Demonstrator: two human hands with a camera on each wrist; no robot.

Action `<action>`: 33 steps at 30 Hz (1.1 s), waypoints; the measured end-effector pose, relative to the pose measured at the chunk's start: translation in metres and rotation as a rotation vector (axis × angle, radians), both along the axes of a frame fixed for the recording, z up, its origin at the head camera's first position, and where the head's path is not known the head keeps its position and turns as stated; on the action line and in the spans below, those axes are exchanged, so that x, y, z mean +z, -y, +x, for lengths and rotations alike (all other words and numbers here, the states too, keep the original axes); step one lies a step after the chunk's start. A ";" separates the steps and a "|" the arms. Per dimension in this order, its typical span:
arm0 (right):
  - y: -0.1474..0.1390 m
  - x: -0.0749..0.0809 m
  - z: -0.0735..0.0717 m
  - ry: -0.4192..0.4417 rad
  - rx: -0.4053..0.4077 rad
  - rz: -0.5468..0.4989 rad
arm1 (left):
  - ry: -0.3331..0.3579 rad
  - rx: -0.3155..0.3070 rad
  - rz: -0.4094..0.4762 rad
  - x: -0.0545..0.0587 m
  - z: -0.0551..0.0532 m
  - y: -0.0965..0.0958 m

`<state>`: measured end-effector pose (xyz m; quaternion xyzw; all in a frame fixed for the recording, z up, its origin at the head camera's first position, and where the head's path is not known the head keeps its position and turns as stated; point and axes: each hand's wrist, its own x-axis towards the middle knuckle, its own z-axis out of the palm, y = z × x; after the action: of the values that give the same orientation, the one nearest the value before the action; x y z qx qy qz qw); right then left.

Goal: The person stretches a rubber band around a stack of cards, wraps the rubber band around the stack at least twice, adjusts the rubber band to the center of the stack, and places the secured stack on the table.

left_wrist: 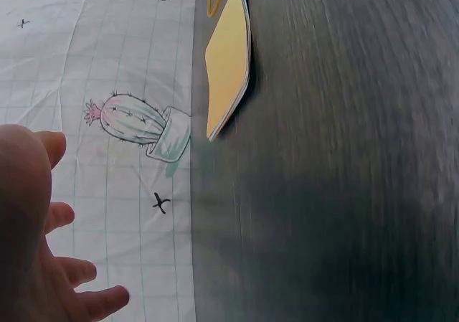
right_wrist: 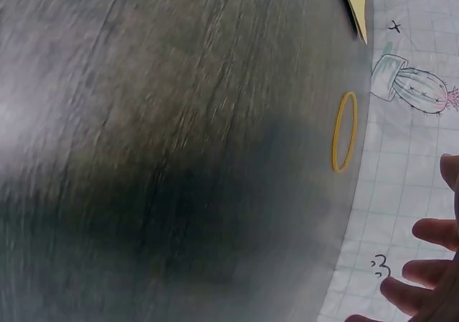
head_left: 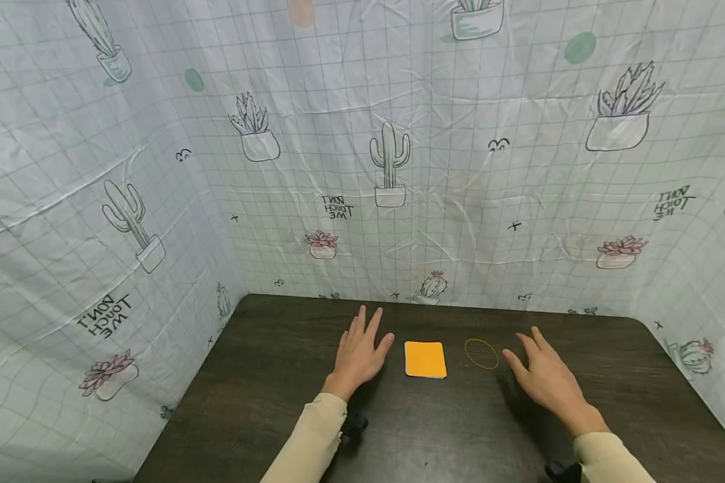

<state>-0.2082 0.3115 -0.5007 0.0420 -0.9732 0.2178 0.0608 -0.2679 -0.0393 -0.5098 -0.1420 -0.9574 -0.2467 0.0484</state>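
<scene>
- Left wrist view: shows the layered edge of the square orange stack [left_wrist: 228, 60]; the head view shows mainly its flat top.
- Left hand [head_left: 358, 352]: fingers spread, holding nothing; stack lies just beside it, toward the right hand.
- Right hand [head_left: 546, 376]: fingers parted, holding nothing; yellow band [head_left: 489, 368] lies near the thumb tip.
- Stack and band: apart, on the dark table [head_left: 266, 402], between the hands.
- Backdrop [head_left: 459, 235]: printed pots containing drawn cacti.

Looks like a curtained-off nook, walled on three sides by cactus-print cloth [head_left: 459, 241] around a dark tabletop [head_left: 453, 429].
</scene>
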 end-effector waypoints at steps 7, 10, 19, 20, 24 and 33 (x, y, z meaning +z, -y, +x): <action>0.006 0.000 -0.004 0.031 -0.022 -0.026 | 0.029 -0.007 0.044 -0.001 0.003 -0.010; 0.010 0.000 -0.006 0.031 -0.033 -0.034 | 0.031 -0.005 0.045 -0.003 0.004 -0.015; 0.018 -0.001 -0.012 0.042 -0.089 -0.054 | 0.088 -0.012 0.074 -0.005 0.007 -0.028; 0.018 -0.002 -0.012 0.051 -0.096 -0.056 | 0.093 -0.013 0.078 -0.005 0.007 -0.029; 0.019 -0.003 -0.014 0.089 -0.125 -0.062 | 0.100 -0.006 0.073 -0.008 0.008 -0.033; 0.018 -0.006 -0.019 0.139 -0.155 -0.080 | 0.132 0.006 0.090 -0.012 0.007 -0.043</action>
<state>-0.2268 0.2936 -0.5063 -0.0511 -0.9659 0.2534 0.0116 -0.2608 0.0036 -0.5216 -0.1200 -0.9469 -0.2981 -0.0079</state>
